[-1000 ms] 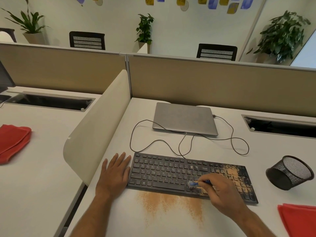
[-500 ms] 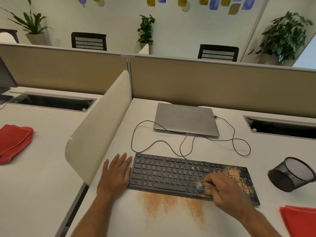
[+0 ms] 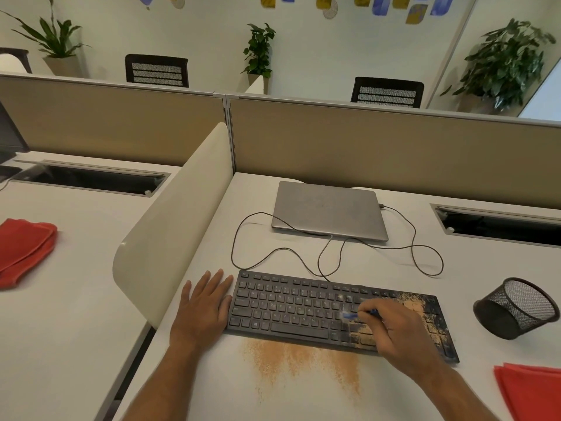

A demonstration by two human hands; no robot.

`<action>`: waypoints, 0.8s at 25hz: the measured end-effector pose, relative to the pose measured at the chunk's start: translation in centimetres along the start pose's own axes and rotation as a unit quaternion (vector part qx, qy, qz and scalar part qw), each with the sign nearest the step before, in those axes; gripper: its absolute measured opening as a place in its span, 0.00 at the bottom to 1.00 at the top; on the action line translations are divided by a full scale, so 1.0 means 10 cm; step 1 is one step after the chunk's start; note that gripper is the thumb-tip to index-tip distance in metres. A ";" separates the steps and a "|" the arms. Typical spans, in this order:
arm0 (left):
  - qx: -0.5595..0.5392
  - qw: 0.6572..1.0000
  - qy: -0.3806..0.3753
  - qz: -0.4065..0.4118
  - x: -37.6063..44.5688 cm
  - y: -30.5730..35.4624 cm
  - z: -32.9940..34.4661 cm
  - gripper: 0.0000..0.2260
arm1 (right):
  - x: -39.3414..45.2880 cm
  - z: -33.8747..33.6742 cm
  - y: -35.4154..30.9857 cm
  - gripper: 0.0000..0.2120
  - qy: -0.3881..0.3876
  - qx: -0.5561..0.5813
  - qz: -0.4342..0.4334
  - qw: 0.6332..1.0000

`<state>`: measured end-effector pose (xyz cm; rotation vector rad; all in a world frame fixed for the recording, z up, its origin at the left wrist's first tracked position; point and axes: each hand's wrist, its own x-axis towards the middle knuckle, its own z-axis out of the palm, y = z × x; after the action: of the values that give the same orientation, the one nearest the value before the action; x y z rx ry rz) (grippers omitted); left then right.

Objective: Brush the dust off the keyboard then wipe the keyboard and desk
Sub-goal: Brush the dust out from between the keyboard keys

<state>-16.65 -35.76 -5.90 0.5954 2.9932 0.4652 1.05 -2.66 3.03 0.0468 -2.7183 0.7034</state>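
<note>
White desk [image 3: 303, 399] fills my view, boxed in by tan partitions, and on it the black keyboard [image 3: 303, 308] sits directly between the two hands. My left hand [image 3: 204, 311] lies flat and spread on the desk, its fingers touching the keyboard's left end, which I judge is bracing it against sliding. My right hand [image 3: 397, 335] is curled over the keyboard's right half, pinching a small blue brush [image 3: 352, 315] whose tip points left, toward the other hand, and is blurred. Compared with a second ago the brush tip has travelled a little rightward and up the key rows, from near the bottom row toward the middle ones, while the left hand has not shifted. That tells me the brushing step is under way and working toward the dirtiest patch. The keys near the left hand look clean and dark; those under and beyond the right hand carry a thick coat of orange-brown dust [image 3: 416, 305]. A fan of dust on the desk [image 3: 297, 360] lies just nearer me than the keyboard, between my forearms. Wiping looks untouched: a red cloth [image 3: 531, 390] waits folded beyond my right forearm.
</note>
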 end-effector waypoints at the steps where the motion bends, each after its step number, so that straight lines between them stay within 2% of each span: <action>1: 0.000 1.000 0.000 0.000 0.00 0.00 0.00 0.33 | 0.01 0.02 -0.01 0.02 -0.012 -0.006 -0.009 1.000; 4: -0.002 1.000 0.000 0.000 0.00 0.00 0.00 0.33 | 0.00 0.05 0.00 0.01 -0.026 -0.028 -0.011 0.999; 8: 0.000 1.000 -0.002 0.001 0.00 0.01 -0.01 0.33 | 0.01 0.02 0.00 0.04 0.007 -0.007 0.008 1.000; 12: -0.002 1.000 -0.003 0.002 0.00 0.00 -0.01 0.33 | 0.00 0.09 0.01 0.03 -0.039 -0.005 -0.009 0.999; 17: 0.000 1.000 -0.005 0.002 0.00 0.01 -0.02 0.33 | 0.00 0.01 0.02 0.03 0.021 -0.003 0.024 0.999; 20: 0.003 1.000 -0.004 0.003 0.00 0.00 -0.01 0.33 | -0.01 0.00 0.01 0.03 0.011 -0.011 0.013 1.000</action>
<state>-16.69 -35.75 -5.83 0.6054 2.9864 0.4535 1.12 -2.55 2.96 -0.0025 -2.7097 0.6768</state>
